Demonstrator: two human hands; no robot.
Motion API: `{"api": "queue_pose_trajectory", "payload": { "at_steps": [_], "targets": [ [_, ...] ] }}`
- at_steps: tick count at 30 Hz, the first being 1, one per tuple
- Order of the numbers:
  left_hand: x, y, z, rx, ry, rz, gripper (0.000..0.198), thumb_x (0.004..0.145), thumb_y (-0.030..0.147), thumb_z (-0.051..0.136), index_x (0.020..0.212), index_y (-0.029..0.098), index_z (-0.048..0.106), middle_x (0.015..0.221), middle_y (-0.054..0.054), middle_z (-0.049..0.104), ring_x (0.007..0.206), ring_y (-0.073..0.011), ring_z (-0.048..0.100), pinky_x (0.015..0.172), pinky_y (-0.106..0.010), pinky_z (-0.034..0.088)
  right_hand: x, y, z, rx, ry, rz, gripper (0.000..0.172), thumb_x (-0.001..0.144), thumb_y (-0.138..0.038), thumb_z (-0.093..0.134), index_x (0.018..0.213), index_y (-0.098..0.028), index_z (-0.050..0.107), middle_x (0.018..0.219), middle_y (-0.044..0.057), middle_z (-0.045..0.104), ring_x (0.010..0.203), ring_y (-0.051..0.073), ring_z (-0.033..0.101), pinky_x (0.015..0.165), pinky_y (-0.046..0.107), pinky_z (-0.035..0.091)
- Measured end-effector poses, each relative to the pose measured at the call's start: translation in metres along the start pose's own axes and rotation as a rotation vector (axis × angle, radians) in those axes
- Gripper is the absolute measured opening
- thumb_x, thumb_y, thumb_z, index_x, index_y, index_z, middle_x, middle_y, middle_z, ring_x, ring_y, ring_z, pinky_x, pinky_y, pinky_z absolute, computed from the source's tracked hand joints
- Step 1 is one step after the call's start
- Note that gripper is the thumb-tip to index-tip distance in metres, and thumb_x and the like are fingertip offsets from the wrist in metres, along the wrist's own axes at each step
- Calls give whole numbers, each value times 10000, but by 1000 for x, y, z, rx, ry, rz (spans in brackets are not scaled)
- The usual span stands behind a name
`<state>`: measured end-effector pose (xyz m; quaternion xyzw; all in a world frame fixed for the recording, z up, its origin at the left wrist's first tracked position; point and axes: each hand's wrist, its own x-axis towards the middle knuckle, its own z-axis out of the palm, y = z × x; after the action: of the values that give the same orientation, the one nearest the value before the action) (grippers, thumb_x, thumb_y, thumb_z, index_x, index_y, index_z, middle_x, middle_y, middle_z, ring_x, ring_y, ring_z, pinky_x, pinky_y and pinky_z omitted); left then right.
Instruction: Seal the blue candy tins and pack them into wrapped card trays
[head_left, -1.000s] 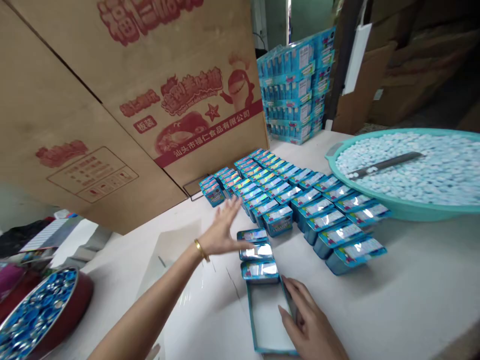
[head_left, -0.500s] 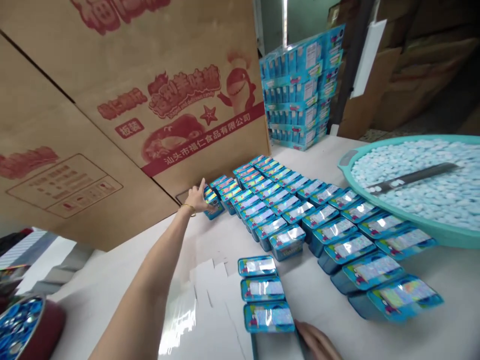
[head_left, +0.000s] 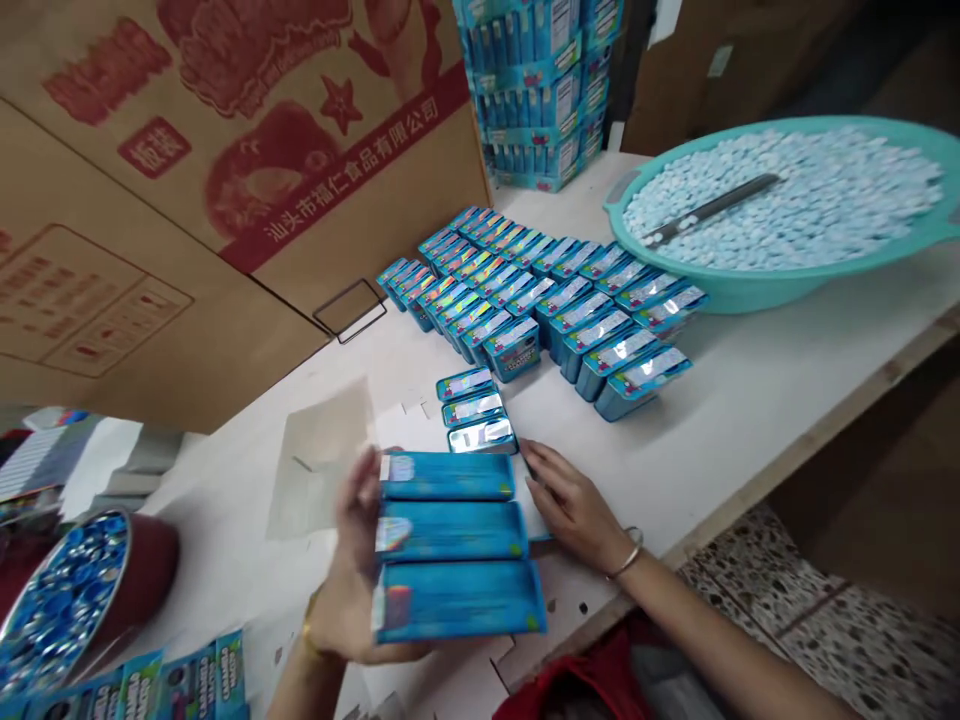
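My left hand (head_left: 352,580) is closed around a row of three blue candy tubs (head_left: 454,530), held side by side with their blue sides facing up; they are slightly blurred. Beneath them, partly hidden, lies an open tray (head_left: 534,518) with a pale inside. Three more tubs (head_left: 471,410) with shiny lids stand in the tray's far end. My right hand (head_left: 577,505) grips the tray's right edge, its fingertips partly hidden behind the wall. Farther back, several rows of lidded blue tubs (head_left: 512,345) stand close together on the white table (head_left: 600,480).
A teal basin (head_left: 750,290) of pale blue candies, with a dark scoop-like strip (head_left: 720,205), stands back right. A large carton (head_left: 300,230) and stacked wrapped packs (head_left: 525,110) stand behind. At left are a red tub (head_left: 150,570) of blue pieces and more blue packs (head_left: 202,675).
My left hand has come back from the far rows by the carton and now holds three tubs over the tray. My right hand stays at the tray's edge. The view has shifted.
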<state>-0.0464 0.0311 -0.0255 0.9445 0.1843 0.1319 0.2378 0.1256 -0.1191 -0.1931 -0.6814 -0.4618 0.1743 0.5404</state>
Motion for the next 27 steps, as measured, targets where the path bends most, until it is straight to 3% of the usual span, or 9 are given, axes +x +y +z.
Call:
{"api": "queue_pose_trajectory", "payload": {
  "at_steps": [5, 9, 12, 14, 18, 21, 24, 27],
  "targets": [
    [8, 12, 37, 91, -90, 204, 1049, 596, 365, 742, 1457, 327, 143, 1346, -133, 323, 1264, -347, 382, 981, -510, 430, -1, 1, 0, 39, 23, -38, 408, 958, -273, 359, 1319, -186, 528, 1343, 129, 528, 1265, 212, 480, 1081, 428, 410],
    [20, 18, 45, 287, -197, 174, 971, 595, 309, 724, 1441, 279, 247, 1344, -152, 313, 1232, -349, 368, 969, -497, 427, -3, 2, 2, 38, 47, -45, 401, 952, -283, 382, 1297, -164, 546, 1320, 135, 542, 1249, 216, 494, 1076, 422, 416],
    [28, 26, 53, 364, -317, 119, 1010, 534, 362, 771, 1430, 268, 314, 1352, -150, 348, 1240, -373, 363, 1011, -527, 386, -4, 0, 0, 40, 47, -43, 401, 950, -293, 387, 1301, -176, 539, 1288, 125, 562, 1227, 212, 509, 1067, 421, 424],
    [30, 29, 59, 420, -365, 94, 1052, 510, 446, 794, 1435, 297, 317, 1381, -138, 356, 1265, -392, 354, 1072, -584, 283, -5, -1, -2, 55, 41, -40, 406, 954, -295, 374, 1316, -186, 521, 1267, 120, 573, 1212, 211, 517, 1059, 420, 430],
    [24, 31, 67, 503, -317, 55, 996, 592, 666, 698, 1445, 336, 305, 1531, -107, 222, 1387, -434, 186, 1113, -644, 5, -8, 0, -4, 71, 46, -21, 432, 952, -329, 393, 1356, -194, 468, 1268, 124, 569, 1198, 225, 526, 1031, 422, 446],
    [18, 31, 68, 471, -353, 63, 1012, 643, 777, 565, 1473, 290, 253, 1570, -107, 149, 1425, -428, 54, 1099, -642, -76, -11, 4, -2, 72, 44, -2, 459, 947, -358, 406, 1376, -197, 439, 1249, 122, 577, 1163, 226, 548, 1002, 410, 461],
    [16, 19, 64, 346, -427, 84, 1062, 656, 808, 511, 1497, 261, 163, 1565, -122, 166, 1434, -401, 57, 1107, -634, -35, -15, 7, -1, 70, 41, 30, 478, 949, -375, 390, 1396, -206, 411, 1226, 117, 589, 1141, 228, 559, 979, 410, 470],
    [11, -23, 51, 234, -227, -41, 756, 844, 651, 421, 1460, 249, 246, 1508, -122, 318, 1410, -307, 231, 1130, -529, 164, -18, 8, 0, 67, 55, 83, 486, 944, -393, 398, 1392, -205, 418, 1202, 117, 603, 1114, 232, 576, 952, 405, 483]
  ]
}}
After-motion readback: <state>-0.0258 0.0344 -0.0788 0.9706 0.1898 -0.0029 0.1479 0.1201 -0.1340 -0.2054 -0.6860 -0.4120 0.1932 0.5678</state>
